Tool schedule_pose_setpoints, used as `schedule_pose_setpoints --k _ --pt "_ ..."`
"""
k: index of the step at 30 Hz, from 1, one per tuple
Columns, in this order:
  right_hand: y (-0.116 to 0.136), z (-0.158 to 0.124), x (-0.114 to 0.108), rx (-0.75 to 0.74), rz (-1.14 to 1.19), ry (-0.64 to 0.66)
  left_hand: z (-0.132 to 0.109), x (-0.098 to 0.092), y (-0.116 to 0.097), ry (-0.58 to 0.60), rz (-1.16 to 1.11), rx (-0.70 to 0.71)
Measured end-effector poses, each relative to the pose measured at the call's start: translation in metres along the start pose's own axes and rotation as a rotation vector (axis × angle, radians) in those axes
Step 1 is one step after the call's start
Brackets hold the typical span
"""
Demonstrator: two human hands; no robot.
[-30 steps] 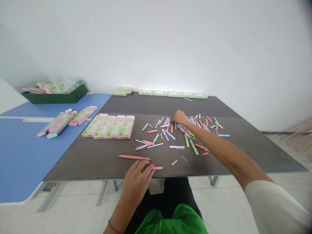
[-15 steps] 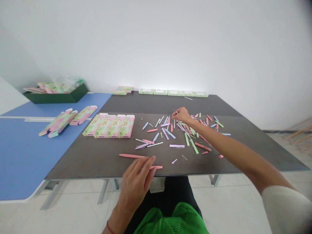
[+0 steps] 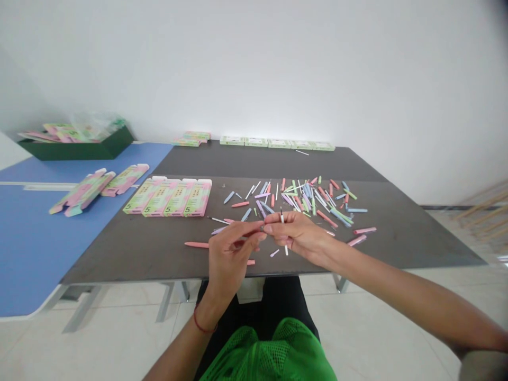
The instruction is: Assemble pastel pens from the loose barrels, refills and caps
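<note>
Head view: hands [image 3: 230, 254] together, the right [image 3: 301, 235] clamped on white refill [image 3: 286, 250] (cartons [image 3: 198, 198] read "5").

Bright, even, slightly cool light falls across the scene, and the white wall [image 3: 254, 69] glows palest just above the far edge of the tabletop [image 3: 405, 238], greying toward the left. Shadows are faint and soft. Wide-angle stretching and blur smear the wooden slats [image 3: 486, 210] at right; the view's upper right corner darkens.
</note>
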State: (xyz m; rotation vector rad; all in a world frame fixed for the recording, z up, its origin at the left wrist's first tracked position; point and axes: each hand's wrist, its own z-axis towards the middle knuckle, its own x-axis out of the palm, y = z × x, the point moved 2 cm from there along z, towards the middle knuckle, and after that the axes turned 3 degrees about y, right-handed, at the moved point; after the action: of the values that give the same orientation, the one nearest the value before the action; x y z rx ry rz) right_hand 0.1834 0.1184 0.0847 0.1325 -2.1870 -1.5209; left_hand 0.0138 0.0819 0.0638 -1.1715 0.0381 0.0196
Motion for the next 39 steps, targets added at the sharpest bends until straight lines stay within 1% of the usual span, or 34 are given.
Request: schedule_pose_setpoints --k 3,5,8,10,14,16,18,20,23,29,39 --pt "-0.004 -0.008 0.0 0.004 -0.01 0.009 -0.002 0.0 -0.003 0.055 -0.042 -0.06" --pt "-0.004 -0.012 -0.002 -0.027 -0.073 0.024 -0.004 -0.002 -0.005 0.078 -0.073 -0.094" --pt "-0.002 -0.022 -0.004 -0.115 -0.28 0.059 -0.007 -0.006 -0.008 0.033 -0.12 -0.119" --pt "0.001 -0.032 -0.005 -0.24 -0.476 0.052 -0.011 -0.008 -0.012 0.0 -0.143 -0.135" --pt "0.004 -0.054 -0.002 -0.575 -0.854 0.012 -0.02 -0.004 -0.018 -0.009 -0.154 -0.145" --pt "0.005 -0.064 0.0 -0.715 -0.926 -0.026 -0.024 -0.001 -0.022 -0.017 -0.155 -0.139" --pt "0.008 -0.071 0.002 -0.835 -0.934 -0.094 -0.027 0.0 -0.025 -0.019 -0.16 -0.136" --pt "0.01 -0.075 0.004 -0.915 -0.932 -0.147 -0.029 0.001 -0.027 -0.025 -0.164 -0.127" --pt "0.012 -0.077 0.005 -0.958 -0.946 -0.158 -0.029 0.0 -0.028 -0.013 -0.155 -0.12" --pt "0.013 -0.078 0.004 -0.985 -0.954 -0.175 -0.029 0.002 -0.026 0.003 -0.151 -0.128" --pt "0.012 -0.076 0.007 -0.959 -0.972 -0.151 -0.029 0.0 -0.024 0.023 -0.156 -0.127"
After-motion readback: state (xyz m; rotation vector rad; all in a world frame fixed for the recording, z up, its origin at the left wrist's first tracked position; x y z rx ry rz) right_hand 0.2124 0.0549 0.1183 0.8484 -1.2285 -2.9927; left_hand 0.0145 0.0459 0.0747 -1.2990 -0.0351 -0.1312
